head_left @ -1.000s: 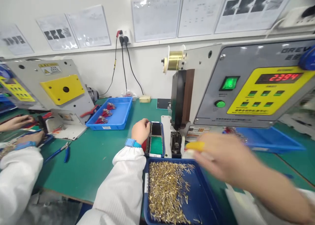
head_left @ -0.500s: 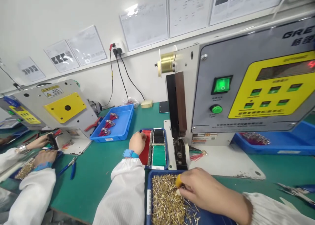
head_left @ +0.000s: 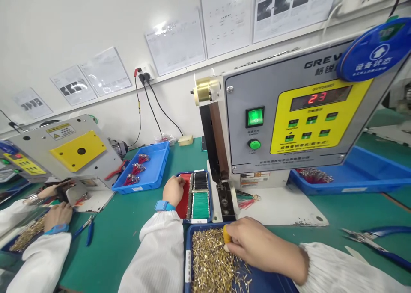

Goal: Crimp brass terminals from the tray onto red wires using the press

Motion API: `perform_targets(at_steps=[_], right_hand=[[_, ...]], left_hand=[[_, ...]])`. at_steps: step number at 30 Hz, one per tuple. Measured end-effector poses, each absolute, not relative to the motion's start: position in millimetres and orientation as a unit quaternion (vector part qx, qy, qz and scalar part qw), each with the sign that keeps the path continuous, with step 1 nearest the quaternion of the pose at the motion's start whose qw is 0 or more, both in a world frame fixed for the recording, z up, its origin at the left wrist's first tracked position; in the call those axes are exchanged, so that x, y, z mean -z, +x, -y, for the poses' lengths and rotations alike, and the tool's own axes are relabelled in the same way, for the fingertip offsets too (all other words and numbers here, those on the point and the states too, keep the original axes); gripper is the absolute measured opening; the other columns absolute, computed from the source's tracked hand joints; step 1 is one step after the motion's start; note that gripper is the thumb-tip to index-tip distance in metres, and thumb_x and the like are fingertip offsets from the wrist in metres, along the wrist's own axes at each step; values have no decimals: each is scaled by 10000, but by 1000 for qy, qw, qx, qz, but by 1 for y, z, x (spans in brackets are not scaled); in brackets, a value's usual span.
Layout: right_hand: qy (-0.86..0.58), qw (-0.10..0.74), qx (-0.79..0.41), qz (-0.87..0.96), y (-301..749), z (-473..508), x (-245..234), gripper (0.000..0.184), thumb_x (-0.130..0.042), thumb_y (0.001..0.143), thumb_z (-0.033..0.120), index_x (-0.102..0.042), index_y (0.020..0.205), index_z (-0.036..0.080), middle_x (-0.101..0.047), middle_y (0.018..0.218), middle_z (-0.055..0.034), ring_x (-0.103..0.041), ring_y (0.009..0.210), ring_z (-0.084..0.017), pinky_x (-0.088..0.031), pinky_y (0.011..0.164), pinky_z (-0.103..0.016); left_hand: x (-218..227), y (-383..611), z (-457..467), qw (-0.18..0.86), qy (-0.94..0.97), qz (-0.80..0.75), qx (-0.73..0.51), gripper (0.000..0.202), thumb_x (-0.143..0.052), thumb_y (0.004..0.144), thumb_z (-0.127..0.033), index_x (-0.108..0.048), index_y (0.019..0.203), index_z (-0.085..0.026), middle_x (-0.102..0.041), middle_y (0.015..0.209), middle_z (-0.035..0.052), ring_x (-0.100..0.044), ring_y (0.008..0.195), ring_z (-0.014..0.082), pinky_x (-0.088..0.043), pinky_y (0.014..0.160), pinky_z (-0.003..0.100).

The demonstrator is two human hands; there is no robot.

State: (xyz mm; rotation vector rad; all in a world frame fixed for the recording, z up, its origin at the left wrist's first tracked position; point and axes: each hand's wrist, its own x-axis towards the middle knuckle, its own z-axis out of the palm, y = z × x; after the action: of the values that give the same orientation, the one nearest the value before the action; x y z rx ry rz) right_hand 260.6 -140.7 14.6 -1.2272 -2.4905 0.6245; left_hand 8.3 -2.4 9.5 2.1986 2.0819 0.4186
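Right hand (head_left: pixel 258 250) still over brass terminals (head_left: pixel 208 258), hold unclear | left hand (head_left: pixel 173 190) still curled at wire tray (head_left: pixel 202 221)

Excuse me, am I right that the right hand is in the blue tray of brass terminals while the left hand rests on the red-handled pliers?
Not quite: the head view shows the left hand at the edge of the box of coloured wires. The right hand is in the blue tray.

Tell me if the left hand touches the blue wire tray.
Touching: the head view shows the left hand lying over the rim of the blue wire tray.
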Motion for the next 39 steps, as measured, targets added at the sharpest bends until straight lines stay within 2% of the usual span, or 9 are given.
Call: perform_targets(at_steps=[3, 8, 14, 19, 25, 35, 39], right_hand=[[-422, 153, -219, 866, 261, 140, -18, 207, -606, 791, 131, -462, 644, 151, -458, 571, 35, -326, 527, -86, -192, 525, -237], [-422, 156, -238, 861, 263, 140, -24, 202, -557, 824, 138, -429, 669, 155, -485, 648, 21, -390, 572, -95, -245, 544, -234], [-402, 160, -254, 865, 262, 140, -23, 133, -571, 798, 117, -489, 699, 149, -526, 754, 3, -438, 615, -95, -297, 566, -225], [-416, 138, -275, 856, 259, 141, -24, 164, -622, 800, 169, -518, 675, 147, -543, 674, 20, -456, 607, -97, -287, 565, -220], [-438, 100, -267, 852, 258, 140, -22, 300, -671, 743, 185, -414, 592, 150, -441, 530, 51, -364, 508, -76, -197, 518, -225], [-429, 108, -248, 862, 257, 139, -20, 221, -642, 762, 113, -488, 606, 142, -413, 541, 55, -328, 521, -73, -204, 527, -225], [-433, 107, -249, 860, 260, 139, -27, 243, -643, 795, 177, -484, 615, 142, -428, 533, 53, -339, 516, -73, -198, 522, -228]], left_hand=[[-9, 8, 2, 38, 720, -678, -140, 222, -477, 880, -112, -681, 814, -171, -612, 866, 65, -595, 788, 177, -400, 701, 270], [-10, 10, 2, 30, 718, -678, -153, 223, -456, 888, -106, -666, 834, -156, -640, 897, 86, -597, 881, 204, -410, 759, 285], [-13, 25, 11, 44, 739, -651, -168, 201, -479, 902, -140, -677, 920, -172, -681, 951, 76, -607, 925, 203, -421, 802, 284], [-16, 42, 24, 68, 782, -603, -141, 288, -444, 900, -133, -714, 990, -180, -687, 988, 106, -623, 935, 218, -441, 829, 300], [-14, 52, 31, 95, 813, -566, -96, 239, -515, 834, -110, -740, 828, -189, -682, 916, 99, -616, 909, 233, -441, 861, 325], [-16, 57, 34, 74, 812, -573, -82, 246, -483, 824, -71, -706, 817, -177, -659, 888, 99, -598, 884, 229, -434, 817, 324], [-16, 55, 33, 67, 813, -569, -103, 247, -484, 848, -97, -715, 826, -181, -663, 902, 94, -593, 910, 228, -435, 850, 328]])
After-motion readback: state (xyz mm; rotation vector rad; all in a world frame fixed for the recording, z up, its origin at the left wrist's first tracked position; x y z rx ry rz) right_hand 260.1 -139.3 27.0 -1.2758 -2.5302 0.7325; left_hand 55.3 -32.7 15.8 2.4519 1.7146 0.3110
